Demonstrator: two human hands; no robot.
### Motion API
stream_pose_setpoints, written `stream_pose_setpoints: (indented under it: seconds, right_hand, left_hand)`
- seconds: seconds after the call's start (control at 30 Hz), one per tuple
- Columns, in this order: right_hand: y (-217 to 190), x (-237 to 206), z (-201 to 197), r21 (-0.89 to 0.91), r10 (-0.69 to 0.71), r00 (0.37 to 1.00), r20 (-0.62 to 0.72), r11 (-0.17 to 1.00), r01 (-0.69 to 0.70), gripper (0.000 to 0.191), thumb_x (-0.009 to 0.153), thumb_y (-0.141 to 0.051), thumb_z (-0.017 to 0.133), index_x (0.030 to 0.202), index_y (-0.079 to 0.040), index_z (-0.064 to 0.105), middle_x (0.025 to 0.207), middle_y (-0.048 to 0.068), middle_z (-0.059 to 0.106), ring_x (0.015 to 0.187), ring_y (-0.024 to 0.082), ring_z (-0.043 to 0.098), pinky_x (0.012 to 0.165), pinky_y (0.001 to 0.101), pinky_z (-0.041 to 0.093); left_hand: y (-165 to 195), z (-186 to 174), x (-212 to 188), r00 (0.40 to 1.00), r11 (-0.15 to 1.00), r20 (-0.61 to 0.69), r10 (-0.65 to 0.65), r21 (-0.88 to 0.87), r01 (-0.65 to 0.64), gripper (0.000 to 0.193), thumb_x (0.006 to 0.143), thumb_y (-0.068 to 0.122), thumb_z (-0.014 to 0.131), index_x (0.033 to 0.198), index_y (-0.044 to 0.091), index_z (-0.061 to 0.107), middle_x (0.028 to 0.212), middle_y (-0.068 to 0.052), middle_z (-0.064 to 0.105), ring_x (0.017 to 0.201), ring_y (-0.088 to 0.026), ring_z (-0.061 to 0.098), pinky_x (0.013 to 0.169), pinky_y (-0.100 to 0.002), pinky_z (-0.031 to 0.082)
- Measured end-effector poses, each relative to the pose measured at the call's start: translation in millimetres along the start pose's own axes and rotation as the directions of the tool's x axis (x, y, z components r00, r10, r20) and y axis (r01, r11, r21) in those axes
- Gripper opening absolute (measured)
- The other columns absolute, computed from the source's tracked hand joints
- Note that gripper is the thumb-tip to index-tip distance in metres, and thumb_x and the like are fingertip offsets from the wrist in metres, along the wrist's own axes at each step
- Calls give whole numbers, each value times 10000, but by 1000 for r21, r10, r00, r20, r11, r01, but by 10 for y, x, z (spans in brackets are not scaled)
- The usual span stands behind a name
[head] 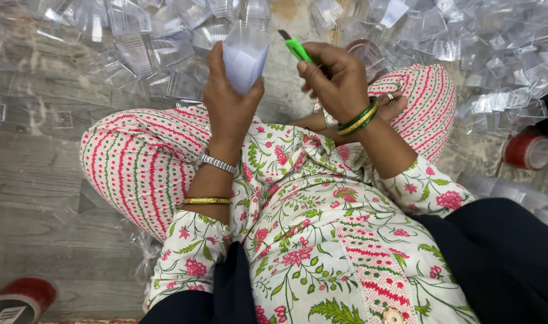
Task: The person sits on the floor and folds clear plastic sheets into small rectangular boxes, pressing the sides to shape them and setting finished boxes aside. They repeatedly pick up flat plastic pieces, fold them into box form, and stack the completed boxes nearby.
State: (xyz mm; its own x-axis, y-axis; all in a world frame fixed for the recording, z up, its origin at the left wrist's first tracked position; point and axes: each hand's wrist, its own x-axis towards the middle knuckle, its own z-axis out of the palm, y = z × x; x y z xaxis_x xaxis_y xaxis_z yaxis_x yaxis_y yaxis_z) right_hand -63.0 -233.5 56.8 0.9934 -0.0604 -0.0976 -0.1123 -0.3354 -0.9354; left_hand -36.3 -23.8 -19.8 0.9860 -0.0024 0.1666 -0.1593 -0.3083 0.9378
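My left hand (229, 99) grips a stack of clear plastic containers (245, 54), held upright above my lap. My right hand (337, 78) is closed around a green utility knife (296, 48), whose blade end points up and left, close to the stack but apart from it. I sit cross-legged on the floor in floral and striped clothing. A metal watch and a gold bangle are on my left wrist; green and gold bangles circle my right wrist.
Several loose clear plastic containers (136, 42) are scattered over the grey wooden floor ahead and to the right (496, 54). A roll of red tape (529, 151) lies at right, another red roll (21, 298) at lower left.
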Motion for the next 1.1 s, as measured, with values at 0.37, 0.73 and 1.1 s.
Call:
stream_pose_setpoints:
  seconds: [0.37,0.73,1.1]
  right_hand:
    - [-255,-127,123,-433,-273,959,74,857,278,274,1028,-170,725,1277,-56,745,732,61,560,626,147,525,600,335,416]
    - [-154,-2,-1,-520,-321,947,-24,813,262,271,1043,-192,720,1277,-61,753,746,88,572,639,187,552,606,369,414]
    - [624,389,-211,-536,-288,951,-113,824,186,260,1041,-226,734,1242,-67,776,783,43,633,711,117,574,633,289,454]
  left_hand:
    - [229,-81,-65,988,984,-23,154,91,-152,691,859,75,818,1446,98,453,1347,-164,641,1195,-372,682,991,-437,567]
    - [189,-50,-78,973,965,-33,230,137,-224,712,880,132,833,1466,97,430,1361,-175,627,1205,-386,668,1017,-458,545]
    - [48,36,4,993,889,117,-14,-453,66,780,812,52,826,1459,14,392,1243,-136,698,1124,-246,723,992,-383,604]
